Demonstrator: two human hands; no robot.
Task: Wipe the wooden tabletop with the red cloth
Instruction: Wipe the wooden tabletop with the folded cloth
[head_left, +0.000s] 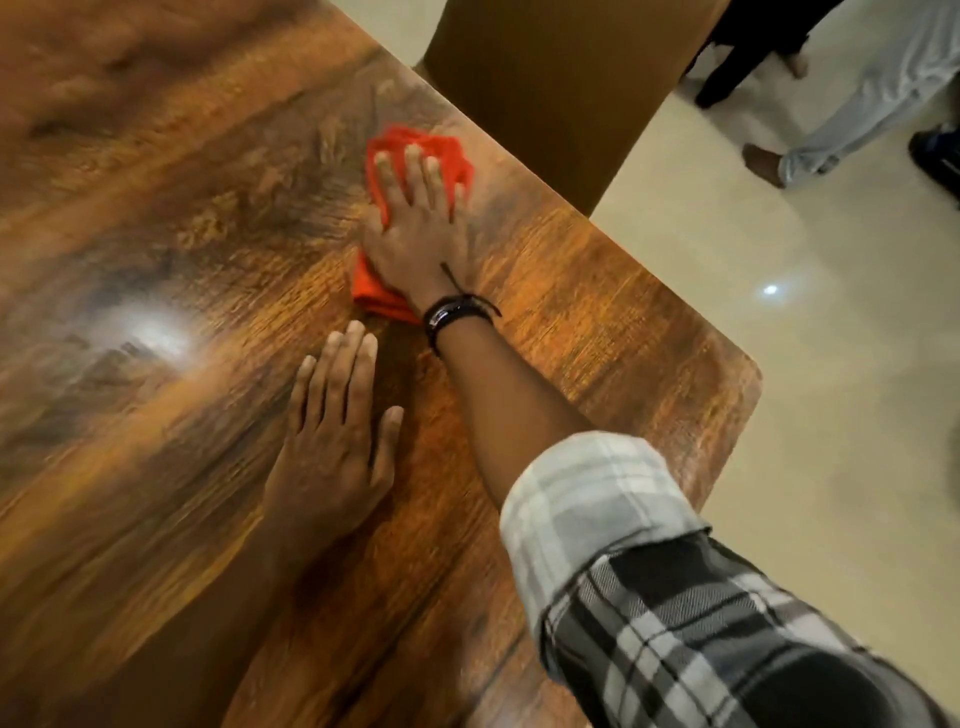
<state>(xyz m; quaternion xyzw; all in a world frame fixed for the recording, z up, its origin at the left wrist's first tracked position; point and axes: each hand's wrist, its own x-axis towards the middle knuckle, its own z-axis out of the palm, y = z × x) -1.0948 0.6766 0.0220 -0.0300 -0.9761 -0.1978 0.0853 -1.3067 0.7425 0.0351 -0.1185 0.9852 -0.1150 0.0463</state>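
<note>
The right hand (415, 234) lies palm down on the red cloth (449, 153), its fingers straight and close together, pressing the cloth flat against the wooden surface (156, 218). Nothing is curled or pinched; the hand is spread out on top of the fabric. The cloth is bunched beneath it, with folds showing beyond the fingertips and a corner sticking out beside the wrist. A dark band (457, 312) circles that wrist, and a rolled-up checked sleeve (649, 571) covers the arm behind it.

The left hand (332, 452) rests flat on the bare surface nearer the person than the right hand, and to its left. Its four fingers are straight and together, its thumb angled out to the side. Its fingertips are near the cloth's nearest corner but apart from it, and it holds nothing.

Beyond the right hand, past the surface edge, stands a brown chair back (545, 83). To the right is a pale tiled floor (831, 389), where other people's legs (857, 88) are visible.
</note>
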